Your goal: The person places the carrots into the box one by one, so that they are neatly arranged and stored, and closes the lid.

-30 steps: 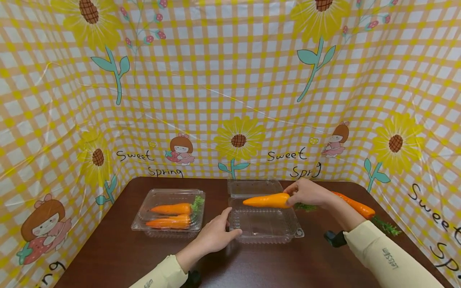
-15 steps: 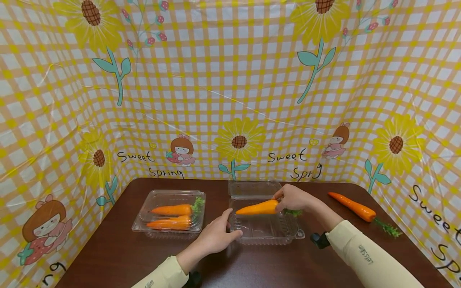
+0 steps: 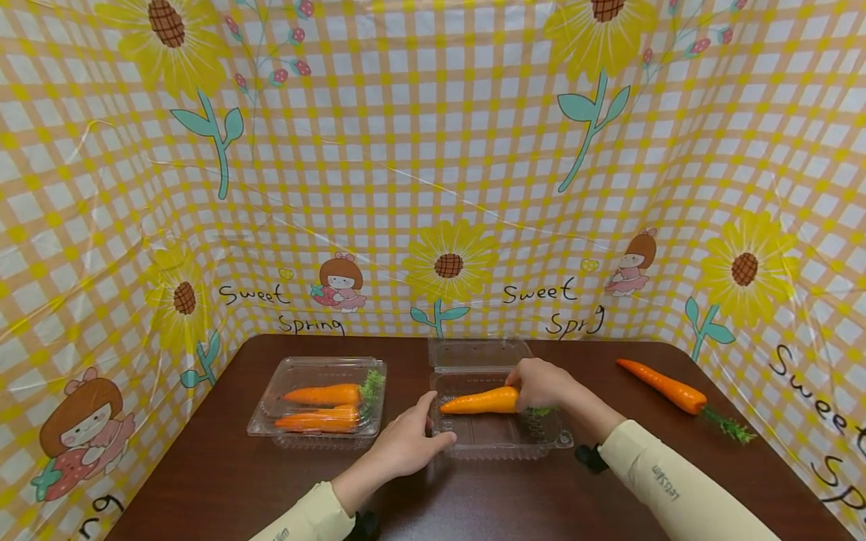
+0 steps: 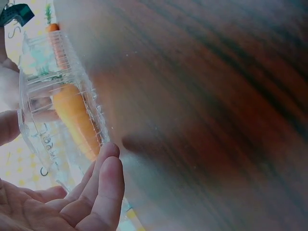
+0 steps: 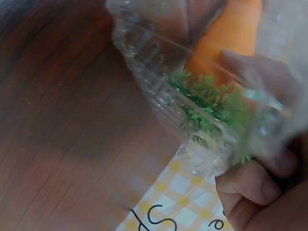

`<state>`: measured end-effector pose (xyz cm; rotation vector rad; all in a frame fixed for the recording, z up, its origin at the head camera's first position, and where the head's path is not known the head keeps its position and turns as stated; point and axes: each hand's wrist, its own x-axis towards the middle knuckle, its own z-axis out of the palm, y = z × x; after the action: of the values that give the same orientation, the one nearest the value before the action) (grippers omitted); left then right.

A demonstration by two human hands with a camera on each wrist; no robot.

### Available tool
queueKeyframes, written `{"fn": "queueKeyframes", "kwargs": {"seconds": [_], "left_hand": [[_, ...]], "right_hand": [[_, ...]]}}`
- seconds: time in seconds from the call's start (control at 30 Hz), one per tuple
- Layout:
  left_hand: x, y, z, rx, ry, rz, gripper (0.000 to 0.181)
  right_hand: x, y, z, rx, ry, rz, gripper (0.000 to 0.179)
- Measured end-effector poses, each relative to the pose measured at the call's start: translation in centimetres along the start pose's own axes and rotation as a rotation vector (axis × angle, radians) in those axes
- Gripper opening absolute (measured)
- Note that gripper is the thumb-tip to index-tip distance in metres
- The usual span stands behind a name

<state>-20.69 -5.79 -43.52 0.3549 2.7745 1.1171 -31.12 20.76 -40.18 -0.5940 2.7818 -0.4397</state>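
In the head view my right hand point(image 3: 546, 385) holds an orange carrot point(image 3: 476, 402) by its thick end, down inside a clear plastic clamshell box point(image 3: 497, 451). The carrot's tip points left, and its green top point(image 5: 211, 103) shows through the box wall in the right wrist view. The box's lid point(image 3: 476, 353) stands open at the back. My left hand point(image 3: 406, 439) rests at the box's left side, fingers extended and thumb apart; in the left wrist view its fingertips point(image 4: 111, 150) are against or very near the wall.
On the left stands a closed clear box point(image 3: 325, 367) with carrots inside. Another carrot point(image 3: 666, 389) with a leafy top lies on the dark wooden table point(image 3: 473, 500) at the right. A checked, flower-printed cloth point(image 3: 379, 150) walls the table at the back and sides.
My right hand has moved left and down with the carrot, from above the box into it. The carrot at the right has come fully into view. My left hand stays in place.
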Motion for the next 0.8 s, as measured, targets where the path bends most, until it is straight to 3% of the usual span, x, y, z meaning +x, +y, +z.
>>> {"fn": "queueKeyframes", "kwargs": {"seconds": [0.13, 0.37, 0.8], "left_hand": [[0.0, 0.0, 0.0, 0.002, 0.002, -0.002, 0.081], [0.2, -0.3, 0.2, 0.013, -0.005, -0.003, 0.08], [0.2, -0.2, 0.2, 0.02, 0.007, 0.0, 0.081]], "right_hand": [[-0.1, -0.3, 0.2, -0.059, 0.015, 0.004, 0.039], [-0.4, -0.4, 0.3, -0.04, 0.019, 0.031, 0.039], [-2.7, 2.3, -1.9, 0.181, 0.109, 0.012, 0.041]]}}
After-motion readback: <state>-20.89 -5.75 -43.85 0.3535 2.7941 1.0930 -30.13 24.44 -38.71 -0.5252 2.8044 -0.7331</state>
